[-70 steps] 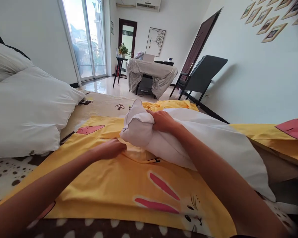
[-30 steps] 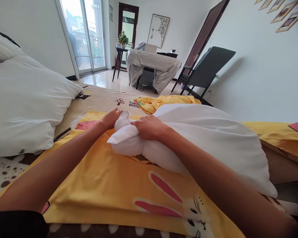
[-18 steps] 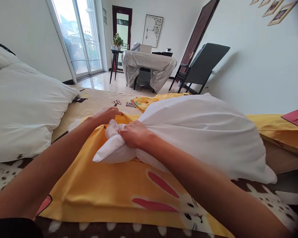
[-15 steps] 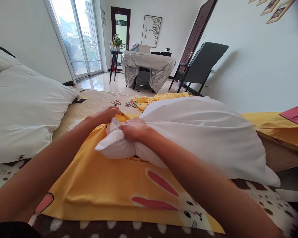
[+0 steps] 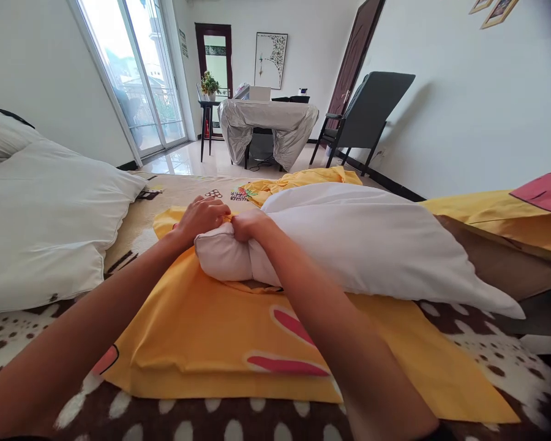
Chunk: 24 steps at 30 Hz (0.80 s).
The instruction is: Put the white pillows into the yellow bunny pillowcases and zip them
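Note:
A white pillow (image 5: 349, 239) lies across the middle and right, its left end bunched over a yellow pillowcase (image 5: 183, 343) printed with a rabbit's pink ears. My left hand (image 5: 202, 217) has its fingers curled on the pillowcase's opening edge, beside the pillow's end. Right next to it, my right hand (image 5: 248, 225) grips the gathered end of the pillow. Both hands nearly touch. The right forearm covers part of the rabbit print, and the right fingertips are hidden in the folds.
Another white pillow (image 5: 41, 220) lies at the left. Under everything spreads a brown spotted blanket (image 5: 220, 422). More yellow cloth (image 5: 312, 177) is heaped behind the pillow. Farther off stand a covered table (image 5: 269, 113) and a dark chair (image 5: 371, 110).
My left hand has moved nearer and beside the right one. The pillow's left corner, which stuck out to the left, is now tucked in and rounder. The view has shifted slightly.

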### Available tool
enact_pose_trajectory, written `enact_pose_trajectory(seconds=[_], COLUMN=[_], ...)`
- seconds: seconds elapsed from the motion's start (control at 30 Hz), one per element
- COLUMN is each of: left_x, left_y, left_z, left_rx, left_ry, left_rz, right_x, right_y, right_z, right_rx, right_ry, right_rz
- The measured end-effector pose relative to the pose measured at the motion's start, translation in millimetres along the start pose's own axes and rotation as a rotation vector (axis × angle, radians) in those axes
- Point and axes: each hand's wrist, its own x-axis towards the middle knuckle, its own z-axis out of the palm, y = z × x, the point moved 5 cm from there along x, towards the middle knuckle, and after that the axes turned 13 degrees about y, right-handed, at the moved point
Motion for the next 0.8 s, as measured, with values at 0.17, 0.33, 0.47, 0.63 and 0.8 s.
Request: enact_pose_trajectory(seconds=[0.17, 0.33, 0.47, 0.63, 0.8], left_x=[-41, -72, -86, -104, -109], left_y=[-17, -16, 0, 11, 10], left_z=[-4, 3, 15, 30, 31], left_rx=[0.126, 0.193, 0.142, 0.023, -0.015], left_ry=[0.012, 0.047, -0.026, -0.209, -0.304], left_rz=[0.022, 0.005, 0.096, 0.217, 0.212], right_x=[7, 8, 7, 7, 6], right_y=[15, 16, 18, 19, 19], right_z=[-1, -3, -4, -5, -5], right_rx=[0.034, 0.039, 0.034, 0.026, 0.021], right_ry=[-0.021, -0.006, 0.001, 0.006, 0.045], right_rz=[0.052, 0.074, 0.064, 0.056, 0.066])
